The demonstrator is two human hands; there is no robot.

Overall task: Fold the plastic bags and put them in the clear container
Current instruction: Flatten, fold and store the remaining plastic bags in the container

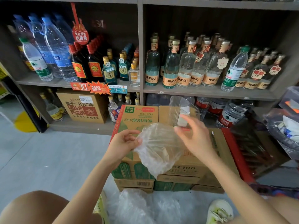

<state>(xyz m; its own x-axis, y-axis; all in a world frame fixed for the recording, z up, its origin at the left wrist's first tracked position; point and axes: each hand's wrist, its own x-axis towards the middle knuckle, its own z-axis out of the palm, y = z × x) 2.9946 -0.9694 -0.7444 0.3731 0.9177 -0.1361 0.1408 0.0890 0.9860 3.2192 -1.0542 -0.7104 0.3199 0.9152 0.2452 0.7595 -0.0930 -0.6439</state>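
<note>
Thin, clear film, crumpled and cloudy: the plastic bag (158,151) hangs between the two hands, over the cardboard boxes (215,152). The left hand (124,141) pinches the bag's left edge, fingers curled onto the film. The right hand (194,138) is at the bag's upper right edge with its fingers mostly stretched out. Blur hides whether it actually grips the film.

The bag looks almost weightless, limp and slippery, and likely to spring open after each fold. It is probably best taken by its edges or corners, drawn taut between both hands, then pressed flat on a box top to set the crease.

Just beyond the right hand's fingertips the clear container (178,109), ribbed and upright, stands on the boxes with something pale inside. Below both hands, by the person's shoes, a heap of more bags (137,206) lies on the floor.

The box beyond the left hand reads "茉莉花茶" and "500ml×15", upside down from here. The box below the bag shows "C100". Farther left a brown carton (82,107) reads "国企名品". On the shelf beyond the right hand, the clear bottles (171,68) are labelled "粮把头". Beyond the left hand, a red tag (80,36) says "抗疲劳", and the price tags show "30" and "18".
</note>
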